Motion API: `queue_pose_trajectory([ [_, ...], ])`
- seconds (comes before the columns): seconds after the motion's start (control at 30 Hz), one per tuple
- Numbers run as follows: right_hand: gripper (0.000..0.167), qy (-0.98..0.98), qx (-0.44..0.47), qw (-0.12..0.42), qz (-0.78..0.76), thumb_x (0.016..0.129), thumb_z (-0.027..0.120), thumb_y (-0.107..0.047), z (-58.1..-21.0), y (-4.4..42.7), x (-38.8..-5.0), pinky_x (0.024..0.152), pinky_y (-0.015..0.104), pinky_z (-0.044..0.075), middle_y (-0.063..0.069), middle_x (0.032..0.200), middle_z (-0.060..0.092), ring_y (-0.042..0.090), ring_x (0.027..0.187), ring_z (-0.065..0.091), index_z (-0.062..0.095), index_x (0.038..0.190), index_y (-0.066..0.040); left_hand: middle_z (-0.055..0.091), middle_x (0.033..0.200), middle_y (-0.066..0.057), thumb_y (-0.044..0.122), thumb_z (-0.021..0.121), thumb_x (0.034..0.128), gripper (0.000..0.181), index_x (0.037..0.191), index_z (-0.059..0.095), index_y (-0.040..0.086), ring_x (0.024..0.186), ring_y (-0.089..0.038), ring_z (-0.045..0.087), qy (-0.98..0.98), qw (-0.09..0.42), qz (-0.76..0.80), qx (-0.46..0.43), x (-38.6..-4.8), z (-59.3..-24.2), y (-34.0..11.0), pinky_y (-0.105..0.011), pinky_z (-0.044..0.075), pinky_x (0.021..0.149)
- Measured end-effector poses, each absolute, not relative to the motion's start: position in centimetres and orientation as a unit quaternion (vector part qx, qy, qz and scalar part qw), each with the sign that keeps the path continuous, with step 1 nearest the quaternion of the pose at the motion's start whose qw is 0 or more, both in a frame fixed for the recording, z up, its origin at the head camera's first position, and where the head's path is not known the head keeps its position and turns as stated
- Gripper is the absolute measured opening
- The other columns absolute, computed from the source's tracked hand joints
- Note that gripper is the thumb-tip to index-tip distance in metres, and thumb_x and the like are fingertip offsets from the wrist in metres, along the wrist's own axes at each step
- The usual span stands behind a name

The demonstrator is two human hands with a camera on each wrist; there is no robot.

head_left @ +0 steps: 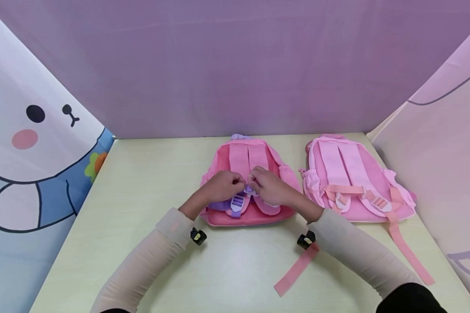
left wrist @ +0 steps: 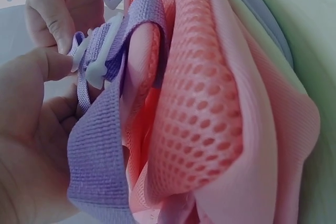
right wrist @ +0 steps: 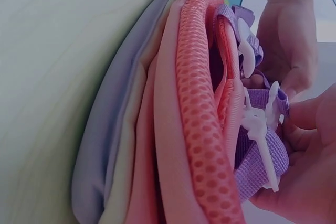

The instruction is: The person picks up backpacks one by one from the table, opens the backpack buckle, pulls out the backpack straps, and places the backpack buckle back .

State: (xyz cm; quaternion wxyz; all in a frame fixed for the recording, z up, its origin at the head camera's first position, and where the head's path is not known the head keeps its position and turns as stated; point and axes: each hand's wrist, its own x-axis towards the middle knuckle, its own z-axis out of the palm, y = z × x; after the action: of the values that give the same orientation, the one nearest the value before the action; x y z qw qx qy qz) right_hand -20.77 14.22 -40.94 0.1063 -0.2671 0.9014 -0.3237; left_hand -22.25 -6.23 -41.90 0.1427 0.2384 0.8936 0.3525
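Observation:
A pink child's backpack [head_left: 219, 165] lies with its shoulder straps facing up. Over its middle, my left hand [head_left: 224, 187] and right hand [head_left: 272, 187] almost meet. Between thumb and fingers the left hand pinches a purple webbing strap [left wrist: 100, 145] beside a white plastic buckle [left wrist: 107, 51]. From the other side, my right hand [right wrist: 310, 156] pinches the strap's end at a white buckle piece [right wrist: 274, 106]. Another white adjuster [head_left: 237, 202] sits on the lower left shoulder strap. The fingers partly hide the fastening in the head view.
A second pink backpack [head_left: 356, 174] lies to the right, with a coral chest strap [head_left: 344, 189] across it. A loose coral strap [head_left: 409, 248] trails toward the front, and another strap end [head_left: 296, 270] shows beneath the right forearm. Fabric walls [head_left: 235, 69] border the pale table [head_left: 156, 187].

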Motion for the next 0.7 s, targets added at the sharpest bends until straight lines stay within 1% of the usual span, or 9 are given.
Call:
queue_pose_trajectory([
  [0.07,0.008,0.897,-0.259,0.116,-0.338,0.105,0.052,-0.012,-40.81,14.35,-20.85,0.079,0.031,0.047,0.008,0.103,0.057,0.018,0.090,0.053,0.057,0.102,-0.006,0.061,0.073,0.004,0.023,0.057,0.0954,0.017,0.087,0.070,0.015,0.071,-0.010,0.056,0.892,0.143,0.356,0.239,-22.32,-41.90,-6.24,-0.025,0.047,0.069],
  [0.13,0.009,0.894,-0.256,0.114,-0.349,0.103,0.053,-0.011,-40.66,14.45,-20.93,0.080,0.032,0.049,0.009,0.103,0.058,0.019,0.091,0.054,0.059,0.103,-0.005,0.061,0.073,0.004,0.022,0.056,0.0954,0.018,0.086,0.070,0.015,0.071,-0.010,0.056,0.890,0.146,0.361,0.238,-22.37,-41.86,-6.27,-0.025,0.046,0.068],
  [0.3,0.011,0.895,-0.271,0.083,-0.343,0.101,0.059,-0.013,-40.43,14.55,-21.08,0.081,0.032,0.050,0.007,0.099,0.061,0.018,0.090,0.056,0.065,0.101,-0.005,0.060,0.072,0.004,0.022,0.057,0.0951,0.018,0.086,0.069,0.014,0.068,-0.010,0.055,0.884,0.151,0.372,0.239,-22.46,-41.90,-6.35,-0.024,0.045,0.064],
  [0.4,0.011,0.897,-0.279,0.076,-0.335,0.100,0.060,-0.015,-40.46,14.56,-21.15,0.080,0.031,0.050,0.006,0.096,0.062,0.017,0.088,0.056,0.067,0.098,-0.006,0.060,0.072,0.004,0.023,0.057,0.0949,0.018,0.085,0.070,0.014,0.068,-0.009,0.054,0.882,0.152,0.373,0.245,-22.50,-42.08,-6.33,-0.024,0.045,0.064],
  [0.7,0.011,0.901,-0.280,0.076,-0.322,0.100,0.060,-0.014,-40.65,14.62,-21.18,0.077,0.029,0.050,0.005,0.093,0.060,0.017,0.085,0.055,0.065,0.096,-0.006,0.060,0.073,0.005,0.025,0.056,0.0950,0.020,0.084,0.069,0.015,0.070,-0.009,0.054,0.886,0.148,0.366,0.244,-22.54,-42.26,-6.01,-0.023,0.045,0.067],
])
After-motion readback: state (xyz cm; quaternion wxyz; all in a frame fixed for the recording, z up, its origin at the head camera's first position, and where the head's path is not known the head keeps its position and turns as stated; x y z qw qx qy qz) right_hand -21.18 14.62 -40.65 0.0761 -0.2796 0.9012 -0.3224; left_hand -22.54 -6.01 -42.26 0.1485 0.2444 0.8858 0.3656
